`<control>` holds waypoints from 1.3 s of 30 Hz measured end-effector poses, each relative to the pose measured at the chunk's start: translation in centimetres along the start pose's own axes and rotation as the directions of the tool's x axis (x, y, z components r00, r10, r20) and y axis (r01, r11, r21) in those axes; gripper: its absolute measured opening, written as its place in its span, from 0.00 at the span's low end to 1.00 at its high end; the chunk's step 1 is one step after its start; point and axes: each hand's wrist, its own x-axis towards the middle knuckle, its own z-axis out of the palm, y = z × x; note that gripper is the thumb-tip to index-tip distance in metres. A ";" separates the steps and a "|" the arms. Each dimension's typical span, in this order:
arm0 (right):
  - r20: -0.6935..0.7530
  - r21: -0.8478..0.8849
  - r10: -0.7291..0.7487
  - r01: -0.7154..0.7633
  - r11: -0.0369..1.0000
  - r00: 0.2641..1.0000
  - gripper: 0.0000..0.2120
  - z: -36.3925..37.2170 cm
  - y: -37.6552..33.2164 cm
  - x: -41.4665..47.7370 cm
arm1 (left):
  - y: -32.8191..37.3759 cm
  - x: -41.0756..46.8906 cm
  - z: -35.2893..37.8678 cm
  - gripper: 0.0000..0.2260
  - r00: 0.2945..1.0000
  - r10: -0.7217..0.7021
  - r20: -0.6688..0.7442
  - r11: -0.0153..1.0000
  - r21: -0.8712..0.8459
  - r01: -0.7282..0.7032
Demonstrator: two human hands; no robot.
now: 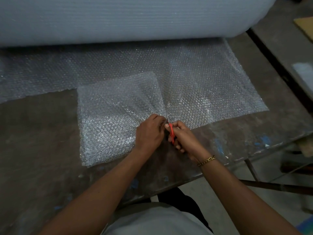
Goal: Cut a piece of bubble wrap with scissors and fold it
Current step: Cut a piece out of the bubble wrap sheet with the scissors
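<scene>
A clear sheet of bubble wrap (211,85) lies unrolled on the dark table (33,141), still joined to the big roll (118,19) at the back. A folded-over flap of the bubble wrap (110,119) lies at its left part. My right hand (183,138) grips red-handled scissors (171,133), blades pointing away into the sheet's near edge. My left hand (149,131) pinches the bubble wrap just left of the blades, pulling it into creases.
The table's near edge runs diagonally from bottom left to right. Beyond its right edge are a metal rod (279,185), a cardboard piece (304,26) and the floor. The roll blocks the whole back of the table.
</scene>
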 end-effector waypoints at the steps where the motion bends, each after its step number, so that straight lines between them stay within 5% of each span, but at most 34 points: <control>1: 0.000 0.000 0.001 -0.001 1.000 1.000 0.14 0.0 -0.1 0.1 | 0.0 0.0 0.0 0.06 1.000 -0.002 0.003 1.000 0.000 0.002; 16: -0.005 0.032 -0.012 0.013 0.999 1.000 0.13 -0.2 0.1 0.0 | -0.3 0.2 0.1 0.15 1.000 0.010 0.021 1.000 0.003 -0.010; 24: 0.002 0.055 -0.011 0.010 0.998 1.000 0.10 -0.3 -0.2 -0.3 | -0.5 0.6 0.1 0.18 0.995 0.083 -0.059 0.983 0.167 -0.072; 39: 0.049 0.014 -0.003 0.002 1.000 0.999 0.11 -0.6 -0.5 0.6 | 0.0 1.3 -0.3 0.05 0.998 0.051 -0.035 0.987 0.155 -0.045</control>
